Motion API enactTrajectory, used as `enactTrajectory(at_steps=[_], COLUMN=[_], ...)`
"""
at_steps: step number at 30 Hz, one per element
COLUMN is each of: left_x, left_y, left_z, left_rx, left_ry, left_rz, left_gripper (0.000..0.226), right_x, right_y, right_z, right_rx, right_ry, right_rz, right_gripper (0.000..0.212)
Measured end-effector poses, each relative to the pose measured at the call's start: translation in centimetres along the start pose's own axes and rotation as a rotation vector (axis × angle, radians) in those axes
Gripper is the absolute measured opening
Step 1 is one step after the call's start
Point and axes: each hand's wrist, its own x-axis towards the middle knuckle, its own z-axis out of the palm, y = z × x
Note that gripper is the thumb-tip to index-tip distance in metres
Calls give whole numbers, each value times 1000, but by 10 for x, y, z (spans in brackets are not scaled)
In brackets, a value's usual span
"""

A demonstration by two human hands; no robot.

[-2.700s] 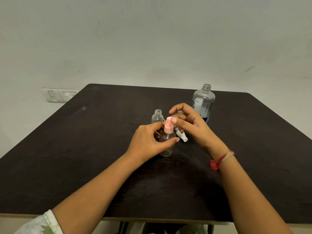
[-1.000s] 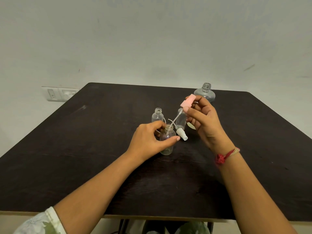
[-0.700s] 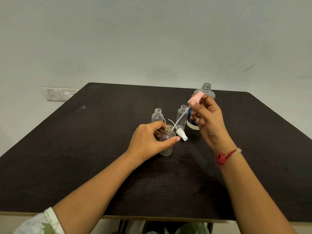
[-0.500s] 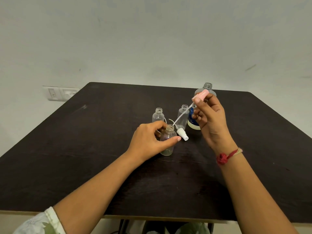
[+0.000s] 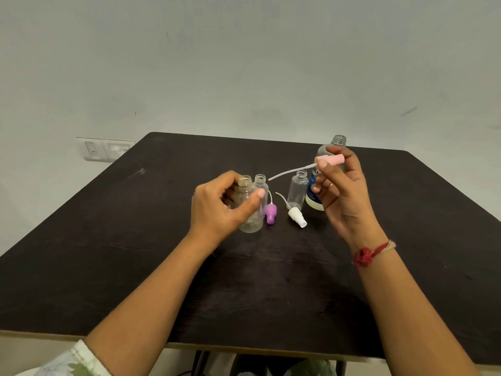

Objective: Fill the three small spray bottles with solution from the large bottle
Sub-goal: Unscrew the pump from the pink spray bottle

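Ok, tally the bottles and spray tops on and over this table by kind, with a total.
Small clear bottles: 3
Large bottle: 1
Spray tops: 3, pink, purple, white
Total: 7

Counted three small clear spray bottles, all uncapped: near bottle [image 5: 250,223], middle bottle [image 5: 260,182], right bottle [image 5: 298,191]. One large bottle [image 5: 314,200], also uncapped. Three detached pump heads with dip tubes: pink pump [image 5: 331,159], purple pump [image 5: 270,213], white pump [image 5: 296,216]. Two hands were in sight: left hand [image 5: 215,210], right hand [image 5: 345,198]. One dark table [image 5: 108,240], one wall switch plate [image 5: 104,149], one red thread bracelet [image 5: 366,255].
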Motion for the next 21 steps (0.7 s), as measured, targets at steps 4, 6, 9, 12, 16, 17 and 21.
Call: enactTrajectory(at_steps=[4, 6, 9, 12, 16, 17, 21], left_x=[8, 9, 11, 13, 14, 13, 12], left_y=[-12, -16, -22, -27, -34, -35, -37], left_z=[-11, -15, -17, -18, -19, -18, -15], left_rx=[64, 108, 204, 256, 264, 262, 258], left_ry=[147, 189, 209, 211, 203, 199, 157], left_rz=[-121, -193, -301, -385, -467, -476, -516], left_gripper=[52, 49, 51, 41, 37, 38, 37], right_x=[-4, -7, -10, -14, -22, -24, -31], right_y=[6, 11, 19, 31, 49, 52, 63], right_z=[7, 11, 16, 21, 27, 28, 34], right_rx=[-77, -123, -221, -504, -1016, -1062, -1265], right_ry=[-94, -173, -311, -345, -422, -435, -412], right_rz=[-19, -45, -91, -194, -496, -508, -574], right_gripper=[25, 24, 27, 24, 18, 17, 15])
